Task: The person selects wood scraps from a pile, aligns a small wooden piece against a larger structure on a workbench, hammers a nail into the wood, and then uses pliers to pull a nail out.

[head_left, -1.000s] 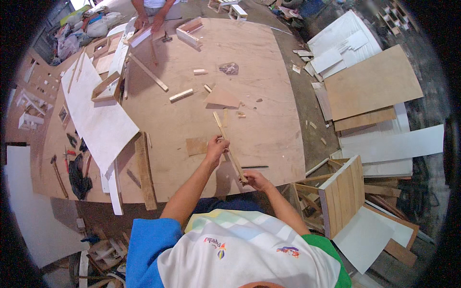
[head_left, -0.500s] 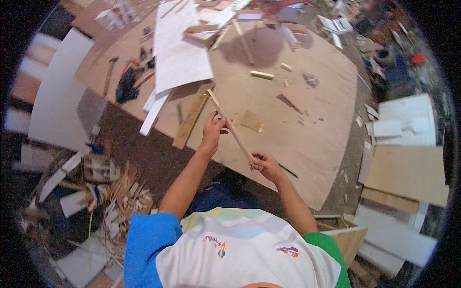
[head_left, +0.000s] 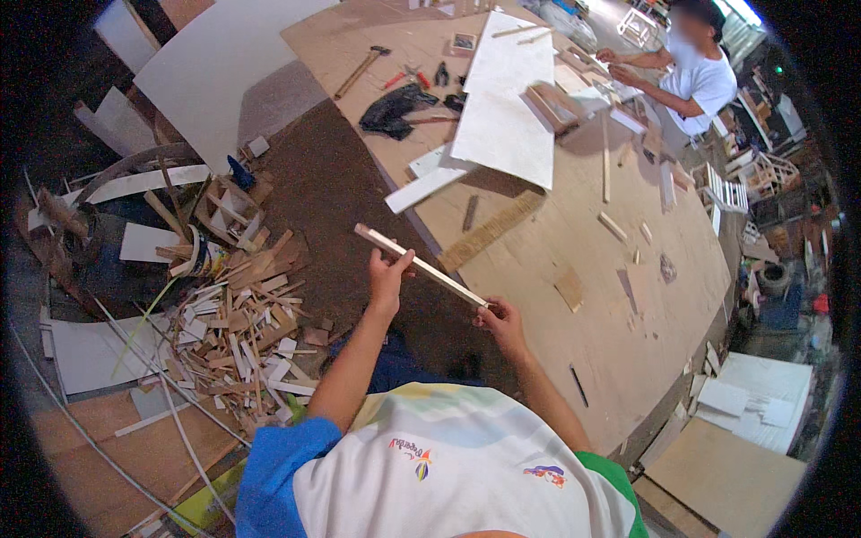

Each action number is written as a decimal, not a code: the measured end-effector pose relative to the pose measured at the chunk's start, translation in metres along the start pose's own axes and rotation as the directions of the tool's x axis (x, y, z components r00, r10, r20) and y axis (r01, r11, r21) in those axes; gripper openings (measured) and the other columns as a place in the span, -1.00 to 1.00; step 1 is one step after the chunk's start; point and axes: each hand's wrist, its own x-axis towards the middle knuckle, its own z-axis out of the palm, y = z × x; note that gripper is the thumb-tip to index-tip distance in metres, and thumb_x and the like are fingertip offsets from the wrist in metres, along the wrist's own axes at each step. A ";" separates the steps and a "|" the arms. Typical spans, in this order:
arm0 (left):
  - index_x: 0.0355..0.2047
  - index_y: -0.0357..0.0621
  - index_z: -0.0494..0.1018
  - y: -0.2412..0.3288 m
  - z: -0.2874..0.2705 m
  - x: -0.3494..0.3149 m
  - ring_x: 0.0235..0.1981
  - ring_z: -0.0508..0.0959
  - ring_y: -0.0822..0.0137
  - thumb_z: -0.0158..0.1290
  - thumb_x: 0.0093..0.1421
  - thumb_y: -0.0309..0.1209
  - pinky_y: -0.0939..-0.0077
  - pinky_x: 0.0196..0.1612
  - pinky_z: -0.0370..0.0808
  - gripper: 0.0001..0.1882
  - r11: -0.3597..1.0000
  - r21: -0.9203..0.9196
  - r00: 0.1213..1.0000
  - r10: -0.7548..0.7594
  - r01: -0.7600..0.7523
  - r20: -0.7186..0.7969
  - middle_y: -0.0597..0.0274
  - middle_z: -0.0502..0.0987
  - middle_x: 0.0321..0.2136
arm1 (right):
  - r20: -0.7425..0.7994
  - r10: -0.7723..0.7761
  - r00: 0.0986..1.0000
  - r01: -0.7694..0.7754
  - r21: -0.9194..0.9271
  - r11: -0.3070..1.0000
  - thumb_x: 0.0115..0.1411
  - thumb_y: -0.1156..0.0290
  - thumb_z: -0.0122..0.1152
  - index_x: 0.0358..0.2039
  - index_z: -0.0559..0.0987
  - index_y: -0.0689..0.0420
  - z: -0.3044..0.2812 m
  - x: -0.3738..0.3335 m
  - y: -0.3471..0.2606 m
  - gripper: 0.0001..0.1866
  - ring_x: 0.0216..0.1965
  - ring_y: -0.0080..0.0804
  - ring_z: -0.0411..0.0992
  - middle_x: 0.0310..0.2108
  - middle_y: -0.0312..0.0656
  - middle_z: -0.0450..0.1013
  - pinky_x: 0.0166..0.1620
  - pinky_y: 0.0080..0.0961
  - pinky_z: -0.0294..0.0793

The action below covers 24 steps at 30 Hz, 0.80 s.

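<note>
A slim, pale wooden stick [head_left: 439, 276] is held between my two hands, slanting down from left to right. My left hand [head_left: 387, 276] grips it nearer the upper left end, fingers closed on it. At the lower right end, my right hand [head_left: 502, 325] pinches the stick. Both hands are off the table, close to the near edge of a large plywood worktable [head_left: 583, 359]. Just beyond the stick, a rough brown wooden strip [head_left: 493, 230] lies along that edge. A dark pencil-like rod [head_left: 578, 386] rests on the tabletop to the right of my right hand.
A white board [head_left: 511, 117] lies on the table near a hammer [head_left: 361, 72], pliers [head_left: 408, 77] and a black bag [head_left: 395, 111]. Across the table another person [head_left: 695, 85] works with wood pieces. Wood offcuts [head_left: 242, 336] are heaped on the floor at left.
My view has swung toward the left, bringing the other person and the offcut heap more into sight. The stick has tilted flatter, with both hands still on it.
</note>
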 end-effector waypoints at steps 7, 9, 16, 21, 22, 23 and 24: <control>-0.17 -0.16 0.31 0.057 -0.109 0.071 -0.37 0.53 0.39 0.00 0.24 -0.28 0.53 -0.47 0.46 -0.75 0.976 -0.210 0.988 -0.076 0.047 -0.134 0.23 0.47 -0.36 | 0.038 -0.100 0.994 0.102 -0.043 0.994 0.21 0.44 0.10 -0.17 0.47 0.28 0.110 0.116 -0.002 -0.78 -0.45 -0.56 0.42 -0.41 -0.23 0.46 -0.36 -0.63 0.45; -0.22 -0.14 0.33 0.068 -0.157 0.100 -0.38 0.53 0.38 -0.03 0.26 -0.25 0.51 -0.43 0.45 -0.77 0.954 -0.299 0.985 -0.046 -0.005 -0.164 0.25 0.47 -0.38 | 0.052 -0.084 0.995 0.083 0.022 0.996 0.22 0.43 0.09 -0.18 0.47 0.28 0.145 0.150 -0.007 -0.78 -0.45 -0.56 0.41 -0.42 -0.24 0.44 -0.36 -0.62 0.44; -0.21 -0.14 0.37 0.148 -0.277 0.172 -0.25 0.51 0.30 0.05 0.20 -0.37 0.42 -0.22 0.49 -0.81 0.923 -0.359 0.974 0.060 -0.137 -0.218 0.20 0.48 -0.27 | 0.113 -0.094 0.989 0.075 0.167 0.983 0.20 0.41 0.11 -0.21 0.48 0.29 0.258 0.264 -0.045 -0.78 -0.49 -0.58 0.37 -0.50 -0.28 0.42 -0.37 -0.63 0.36; -0.19 -0.21 0.35 0.178 -0.294 0.233 -0.14 0.50 0.06 -0.02 0.25 -0.21 0.28 -0.07 0.51 -0.69 0.847 -0.528 0.990 -0.014 -0.063 -0.140 0.03 0.47 -0.18 | 0.045 -0.076 0.996 0.069 0.145 0.987 0.19 0.43 0.08 -0.20 0.49 0.28 0.302 0.353 -0.077 -0.78 -0.49 -0.54 0.38 -0.51 -0.27 0.41 -0.40 -0.61 0.39; -0.21 -0.23 0.36 0.182 -0.294 0.246 -0.15 0.50 0.04 -0.06 0.26 -0.16 0.27 -0.08 0.52 -0.66 0.804 -0.594 0.993 -0.071 0.002 -0.092 0.02 0.47 -0.20 | 0.031 -0.064 0.997 0.059 0.156 0.986 0.18 0.44 0.08 -0.20 0.49 0.28 0.301 0.376 -0.082 -0.79 -0.48 -0.54 0.39 -0.50 -0.27 0.41 -0.39 -0.59 0.41; -0.22 -0.24 0.36 0.204 -0.275 0.252 -0.15 0.50 0.02 -0.10 0.27 -0.12 0.25 -0.09 0.52 -0.62 0.755 -0.650 0.991 -0.130 0.079 -0.030 0.00 0.48 -0.21 | 0.007 -0.052 0.999 0.050 0.168 0.985 0.17 0.46 0.08 -0.20 0.49 0.28 0.295 0.400 -0.083 -0.79 -0.47 -0.53 0.39 -0.49 -0.26 0.41 -0.38 -0.58 0.42; -0.23 -0.26 0.37 0.219 -0.268 0.262 -0.15 0.50 0.00 -0.13 0.28 -0.07 0.24 -0.10 0.53 -0.58 0.699 -0.700 0.983 -0.182 0.145 0.022 -0.02 0.49 -0.23 | -0.005 -0.036 0.999 0.036 0.182 0.983 0.16 0.48 0.07 -0.19 0.49 0.27 0.294 0.425 -0.083 -0.79 -0.46 -0.52 0.39 -0.48 -0.25 0.41 -0.37 -0.57 0.44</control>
